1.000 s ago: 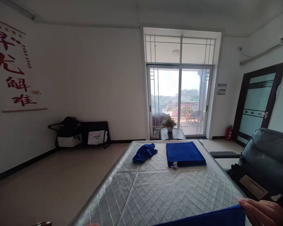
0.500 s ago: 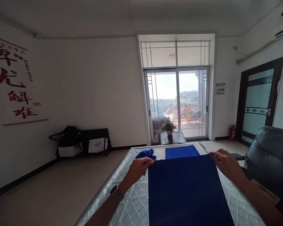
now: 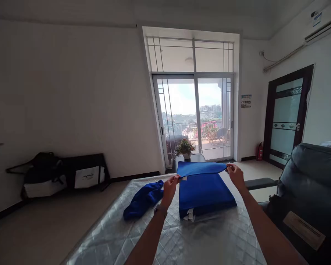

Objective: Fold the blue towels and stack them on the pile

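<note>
Between my two hands a blue cloth (image 3: 201, 168) is stretched by its near corners, over the far part of a folded blue stack (image 3: 204, 191). My left hand (image 3: 169, 187) pinches the left corner, close to a small white tag. At the right corner, the fingers of my right hand (image 3: 235, 175) are closed on the same cloth. White labels (image 3: 189, 214) stick out from the stack's near edge. Left of the stack lies a crumpled blue cloth (image 3: 143, 198). All of it rests on a silvery quilted cover (image 3: 110, 232).
Beyond the table's far edge a potted plant (image 3: 185, 148) stands on a dark chair. A black leather armchair (image 3: 314, 176) is close on the right. Bags (image 3: 88, 177) sit by the left wall, and a fire extinguisher (image 3: 259, 151) stands near the door.
Both hands have moved forward, carrying the cloth from hanging in front of me to over the folded stack. The view has turned right and down, showing more of the crumpled cloth.
</note>
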Demonstrator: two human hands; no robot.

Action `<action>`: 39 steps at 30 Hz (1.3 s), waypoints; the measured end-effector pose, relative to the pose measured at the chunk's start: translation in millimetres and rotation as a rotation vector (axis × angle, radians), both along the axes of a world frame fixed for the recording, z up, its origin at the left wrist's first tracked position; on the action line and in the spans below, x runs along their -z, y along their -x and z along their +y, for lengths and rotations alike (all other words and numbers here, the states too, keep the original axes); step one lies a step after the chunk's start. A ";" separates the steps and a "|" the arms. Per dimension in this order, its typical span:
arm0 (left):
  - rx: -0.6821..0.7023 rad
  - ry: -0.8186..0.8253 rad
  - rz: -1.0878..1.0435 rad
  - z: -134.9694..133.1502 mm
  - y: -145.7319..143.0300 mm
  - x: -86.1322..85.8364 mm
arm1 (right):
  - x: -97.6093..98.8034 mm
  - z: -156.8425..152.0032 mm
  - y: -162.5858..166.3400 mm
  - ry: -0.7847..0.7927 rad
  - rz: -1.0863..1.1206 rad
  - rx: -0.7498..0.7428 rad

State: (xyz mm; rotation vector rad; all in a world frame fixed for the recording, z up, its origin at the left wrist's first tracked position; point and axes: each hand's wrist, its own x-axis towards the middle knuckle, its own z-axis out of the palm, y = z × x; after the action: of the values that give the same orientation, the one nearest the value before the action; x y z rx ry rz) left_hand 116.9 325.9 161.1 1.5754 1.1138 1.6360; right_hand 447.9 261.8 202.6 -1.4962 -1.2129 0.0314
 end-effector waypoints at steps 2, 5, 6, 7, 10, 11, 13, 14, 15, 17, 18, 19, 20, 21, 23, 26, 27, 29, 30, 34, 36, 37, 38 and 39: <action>-0.020 0.072 0.032 -7.2 -8.6 54.3 | 49.4 -4.5 2.5 0.029 0.067 0.022; -0.060 0.133 0.070 -11.5 -12.7 109.8 | 107.3 -5.3 1.1 0.049 0.150 0.048; -0.068 0.141 0.080 -10.6 -11.9 120.3 | 121.5 -3.2 -0.8 0.053 0.176 0.053; -0.072 0.147 0.091 -8.7 -10.4 127.3 | 133.3 -0.2 -3.1 0.056 0.199 0.058; -0.068 0.169 0.129 -1.2 -4.8 134.2 | 156.5 10.3 -9.2 0.056 0.237 0.078; -0.063 0.178 0.139 0.7 -3.3 134.1 | 161.1 12.9 -10.4 0.054 0.237 0.088; -0.051 0.196 0.154 2.2 -1.5 132.9 | 167.2 15.4 -11.7 0.048 0.224 0.108; -0.047 0.203 0.161 1.6 -1.2 132.2 | 169.3 15.3 -12.0 0.048 0.215 0.115; -0.043 0.208 0.170 0.3 -1.2 131.3 | 171.1 14.5 -12.3 0.051 0.205 0.120; -0.041 0.208 0.199 -3.6 -1.7 129.6 | 174.4 11.8 -13.2 0.066 0.184 0.126; -0.043 0.204 0.219 -5.5 -2.2 128.8 | 175.9 10.5 -13.9 0.077 0.173 0.130; -0.048 0.197 0.242 -7.2 -2.6 128.0 | 177.2 9.4 -14.7 0.089 0.162 0.135; -0.053 0.189 0.265 -8.5 -3.1 127.4 | 178.3 8.7 -15.6 0.099 0.150 0.142; -0.060 0.180 0.288 -9.2 -3.4 126.9 | 179.1 8.3 -16.4 0.107 0.137 0.151; -0.076 0.159 0.334 -9.2 -3.9 126.9 | 180.1 8.6 -17.7 0.122 0.105 0.166; -0.089 0.133 0.407 -6.6 -3.4 128.9 | 181.9 9.2 -18.1 0.167 0.040 0.167; -0.087 0.129 0.433 -5.6 -2.8 129.8 | 183.0 9.1 -17.9 0.190 0.016 0.168; -0.074 0.125 0.485 -3.9 -0.8 130.8 | 185.5 8.4 -17.5 0.238 -0.030 0.182; -0.067 0.123 0.511 -3.5 0.5 130.7 | 186.4 8.0 -17.3 0.259 -0.054 0.194; -0.083 0.072 0.605 -6.2 4.4 124.4 | 184.8 7.9 -14.0 0.293 -0.168 0.273; -0.116 0.023 0.629 -9.8 1.6 119.5 | 180.6 9.8 -7.5 0.258 -0.305 0.326; -0.121 -0.016 0.651 -11.7 -1.7 117.6 | 178.5 11.3 -2.4 0.229 -0.391 0.324; -0.118 -0.066 0.684 -13.5 -6.1 116.6 | 176.8 13.3 4.0 0.198 -0.480 0.295; -0.107 -0.126 0.731 -15.0 -11.4 116.9 | 176.0 15.5 11.4 0.171 -0.558 0.242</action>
State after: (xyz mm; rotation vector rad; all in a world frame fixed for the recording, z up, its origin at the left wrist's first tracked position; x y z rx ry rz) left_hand 128.3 310.9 44.2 2.3262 1.4859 1.2197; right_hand 436.5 277.2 26.6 -1.8642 -1.4801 -0.4844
